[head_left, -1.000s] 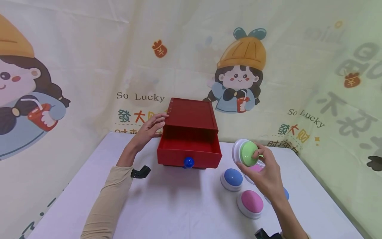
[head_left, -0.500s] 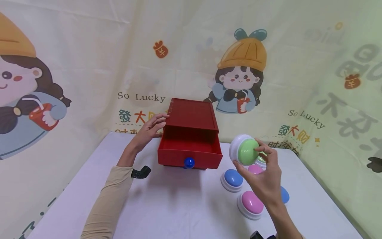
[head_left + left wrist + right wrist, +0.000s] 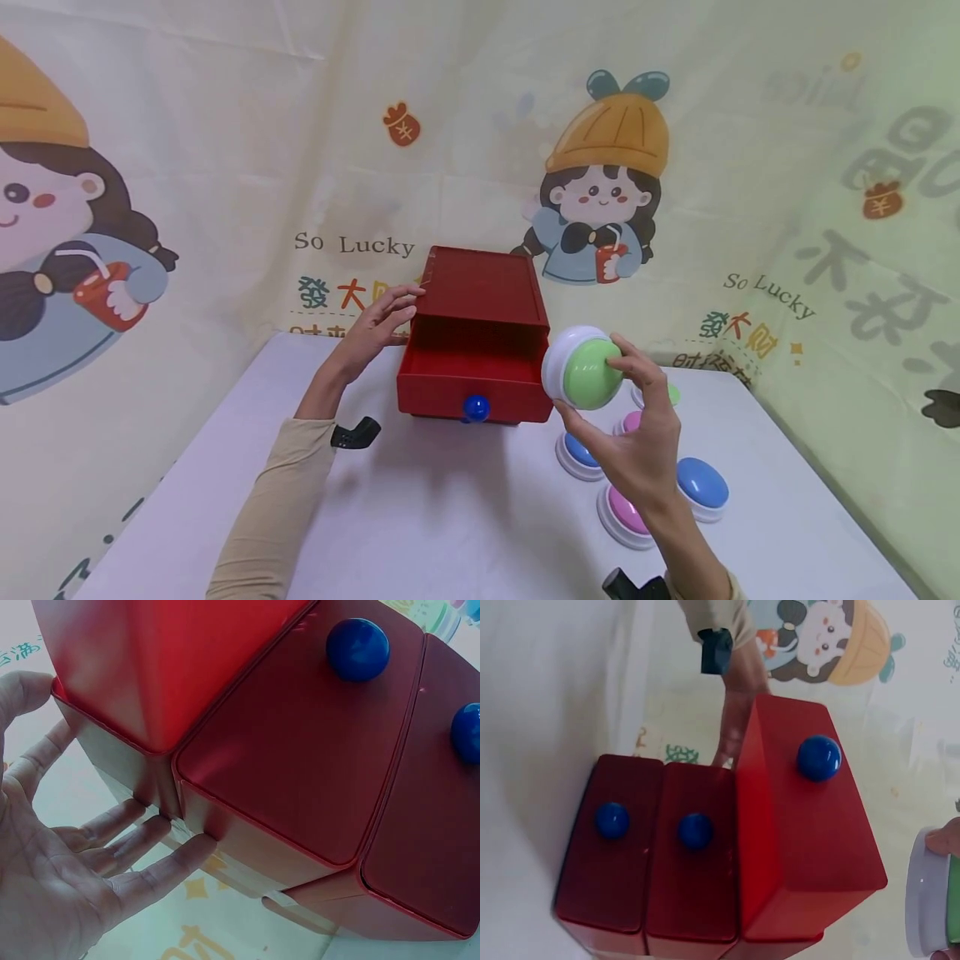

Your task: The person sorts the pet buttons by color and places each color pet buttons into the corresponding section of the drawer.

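Observation:
A red drawer box [image 3: 480, 287] stands at the back of the white table [image 3: 450, 517]. Its top drawer [image 3: 474, 375], with a blue knob [image 3: 476, 407], is pulled out and looks empty. My left hand [image 3: 401, 308] rests with straight fingers [image 3: 161, 851] against the box's left side. My right hand [image 3: 591, 382] holds a green-domed button with a white base [image 3: 581, 367] in the air, just at the drawer's right front corner. In the right wrist view the box [image 3: 795, 847] shows three drawers with knobs, and the button [image 3: 930, 892] sits at the right edge.
Several more dome buttons lie on the table to the right: a blue one [image 3: 702, 483], a pink one [image 3: 621, 510], another blue [image 3: 573, 450] partly hidden by my hand, and a green one [image 3: 670, 394]. A printed cloth backdrop [image 3: 225, 167] hangs close behind.
My right hand has carried the green button up and to the left, from above the other buttons to the open drawer's right corner. The left hand has stayed on the box.

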{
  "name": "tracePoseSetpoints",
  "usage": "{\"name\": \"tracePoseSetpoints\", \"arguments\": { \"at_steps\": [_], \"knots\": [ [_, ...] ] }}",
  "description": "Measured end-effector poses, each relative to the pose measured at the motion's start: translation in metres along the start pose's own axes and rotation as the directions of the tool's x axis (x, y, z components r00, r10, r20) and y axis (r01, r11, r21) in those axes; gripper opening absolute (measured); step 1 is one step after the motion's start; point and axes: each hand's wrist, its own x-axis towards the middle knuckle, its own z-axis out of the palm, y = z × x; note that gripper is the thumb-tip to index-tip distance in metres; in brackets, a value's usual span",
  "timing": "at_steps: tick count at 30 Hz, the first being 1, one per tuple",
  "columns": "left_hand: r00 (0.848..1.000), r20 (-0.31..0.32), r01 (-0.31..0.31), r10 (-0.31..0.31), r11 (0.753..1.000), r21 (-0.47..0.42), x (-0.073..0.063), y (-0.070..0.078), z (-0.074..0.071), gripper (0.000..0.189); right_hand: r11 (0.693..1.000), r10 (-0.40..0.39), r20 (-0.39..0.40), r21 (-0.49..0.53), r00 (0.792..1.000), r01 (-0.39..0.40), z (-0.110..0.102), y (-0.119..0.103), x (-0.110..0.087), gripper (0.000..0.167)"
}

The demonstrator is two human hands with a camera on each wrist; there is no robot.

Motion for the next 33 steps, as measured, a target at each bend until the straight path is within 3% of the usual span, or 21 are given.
{"name": "tracePoseSetpoints", "arguments": {
  "at_steps": [9, 14, 22, 33],
  "knots": [
    [1.000, 0.001, -0.004, 0.004, 1.000, 0.002, 0.000, 0.000, -0.001, 0.051, 0.992, -0.128, -0.039, 0.010, 0.991, 0.129, 0.011, -0.007, 0.009, 0.079],
    [1.000, 0.002, -0.001, 0.001, 1.000, -0.001, 0.000, 0.000, -0.001, 0.051, 0.989, -0.135, -0.013, 0.065, 0.991, 0.136, 0.018, -0.014, 0.013, 0.079],
    [1.000, -0.002, -0.003, 0.003, 1.000, 0.003, 0.000, 0.000, 0.000, 0.050, 0.988, -0.002, 0.105, 0.152, 0.994, -0.014, 0.033, -0.022, 0.021, 0.078],
    [1.000, -0.006, 0.001, -0.001, 1.000, 0.005, 0.000, -0.001, -0.001, 0.050, 0.953, 0.151, 0.256, 0.218, 0.955, -0.209, 0.059, -0.032, 0.033, 0.072]
  ]
}}
